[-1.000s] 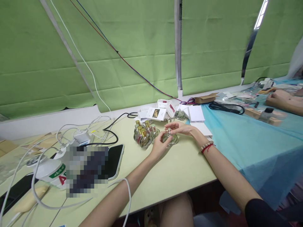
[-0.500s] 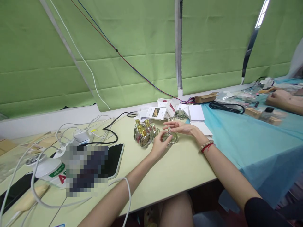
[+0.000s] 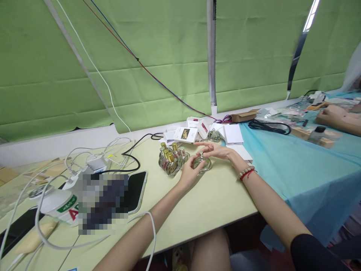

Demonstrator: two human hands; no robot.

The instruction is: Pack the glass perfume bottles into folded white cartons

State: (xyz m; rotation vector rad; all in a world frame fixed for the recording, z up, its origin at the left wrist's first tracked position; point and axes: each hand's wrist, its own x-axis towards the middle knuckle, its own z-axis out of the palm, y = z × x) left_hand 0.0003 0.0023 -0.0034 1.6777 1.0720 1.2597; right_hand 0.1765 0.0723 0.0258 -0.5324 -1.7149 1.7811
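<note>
A round clear glass perfume bottle (image 3: 203, 163) stands on the pale green table (image 3: 203, 203). My left hand (image 3: 188, 174) curls around its left side and grips it. My right hand (image 3: 218, 151) hovers over the bottle's neck with the fingers stretched out, touching or nearly touching its top; a bead bracelet and red string circle that wrist. Just left of the bottle stands a cluster of several similar bottles with gold caps (image 3: 170, 159).
White cartons and cards (image 3: 187, 133) lie behind the bottles. A phone (image 3: 137, 188), chargers and tangled white cables (image 3: 93, 162) fill the left. A blue cloth (image 3: 296, 158) covers the right, where another person's hand (image 3: 331, 114) rests. Green blinds hang behind.
Both hands stay at the clear bottle. My right hand's fingers have spread and shifted slightly over its top. The view has drifted a little.
</note>
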